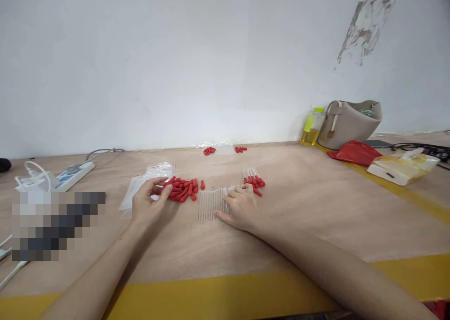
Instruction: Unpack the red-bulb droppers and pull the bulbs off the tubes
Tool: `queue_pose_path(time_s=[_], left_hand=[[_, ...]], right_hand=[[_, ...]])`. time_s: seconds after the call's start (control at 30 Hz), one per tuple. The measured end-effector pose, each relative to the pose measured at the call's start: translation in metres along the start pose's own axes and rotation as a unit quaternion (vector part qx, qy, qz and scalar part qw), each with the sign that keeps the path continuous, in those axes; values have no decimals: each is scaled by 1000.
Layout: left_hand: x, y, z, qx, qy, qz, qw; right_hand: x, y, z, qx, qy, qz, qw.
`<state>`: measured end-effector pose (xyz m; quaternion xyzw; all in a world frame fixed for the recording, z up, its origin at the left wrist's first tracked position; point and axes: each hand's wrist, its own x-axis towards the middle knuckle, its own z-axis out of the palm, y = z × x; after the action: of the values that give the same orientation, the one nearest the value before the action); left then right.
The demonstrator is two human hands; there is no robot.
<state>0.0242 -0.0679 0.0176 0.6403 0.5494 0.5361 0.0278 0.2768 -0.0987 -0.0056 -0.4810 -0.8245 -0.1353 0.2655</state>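
Note:
A pile of several red rubber caps [183,189] lies on the wooden table [316,203]. My left hand [149,201] rests at the pile's left edge, fingers curled, thumb and forefinger pinched near a red cap. A row of clear glass tubes [211,203] lies flat to the right of the pile. My right hand [239,206] lies on the tubes' right end, fingers spread flat. Behind it lie several tubes fitted with red caps [253,178].
Clear plastic bags [147,179] lie left of the pile. More red caps [225,149] sit by the wall. A power strip [72,174] and cables are at far left. A bottle [312,127], grey bag [351,123], red cloth [353,152] and yellowish package [401,166] stand at right.

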Motion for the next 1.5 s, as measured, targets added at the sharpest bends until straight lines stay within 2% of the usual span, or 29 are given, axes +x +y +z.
queue_pose_path(time_s=[0.2, 0.37, 0.47, 0.7, 0.87, 1.03, 1.13, 1.23, 1.43, 1.5], left_hand=[[-1, 3, -3, 22, -8, 15, 1000], [0, 2, -3, 40, -16, 24, 999], [-1, 1, -3, 42, -25, 27, 998], [-2, 5, -3, 38, -36, 20, 998], [0, 1, -4, 58, -33, 8, 998], [27, -11, -12, 91, -32, 5, 995], [51, -23, -13, 139, -65, -46, 987], [68, -40, -6, 195, -94, -104, 971], [71, -66, 10, 225, -177, -146, 947], [72, -70, 11, 222, -186, -151, 945]], right_hand=[[4, 7, -10, 23, -16, 7, 1000], [4, 30, -29, 40, -58, -69, 995], [0, 37, -31, 42, -69, -91, 993], [-4, 34, -25, 42, -70, -84, 993], [-1, 37, -34, 45, -47, -70, 995], [-1, 51, -43, 53, -16, -56, 997], [-10, 57, -39, 57, 11, -60, 997], [-19, 60, -31, 70, 57, -49, 995], [-27, 62, -28, 76, 76, -44, 993], [-27, 63, -29, 72, 72, -39, 994]])
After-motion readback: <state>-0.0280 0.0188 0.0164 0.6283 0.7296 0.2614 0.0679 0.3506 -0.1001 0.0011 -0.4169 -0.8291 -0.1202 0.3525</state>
